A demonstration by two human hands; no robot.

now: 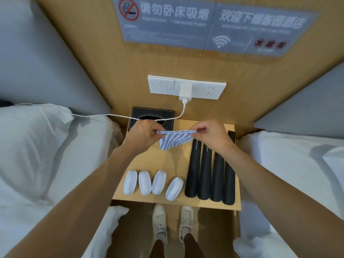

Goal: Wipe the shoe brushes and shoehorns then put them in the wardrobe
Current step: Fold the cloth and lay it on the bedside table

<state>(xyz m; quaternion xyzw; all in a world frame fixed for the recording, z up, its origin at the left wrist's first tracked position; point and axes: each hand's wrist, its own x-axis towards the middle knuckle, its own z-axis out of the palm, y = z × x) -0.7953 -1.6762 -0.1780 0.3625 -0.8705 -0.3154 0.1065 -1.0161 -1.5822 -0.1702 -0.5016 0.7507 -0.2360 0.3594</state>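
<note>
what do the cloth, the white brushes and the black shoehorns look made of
Cloth: thin woven fabric, blue-and-white striped, hanging limp. White brushes: likely glossy moulded plastic, showing smooth highlights. Black shoehorns: matte, probably plastic; no shine, printed lettering.

A single head-worn, wide-angle view was provided, aimed forward and steeply down from above. The wooden nightstand point(173, 164) was centred at arm's length, the wall sign point(204, 25) was caught at the top, and the person's shoes point(160, 222) at the bottom.
</note>
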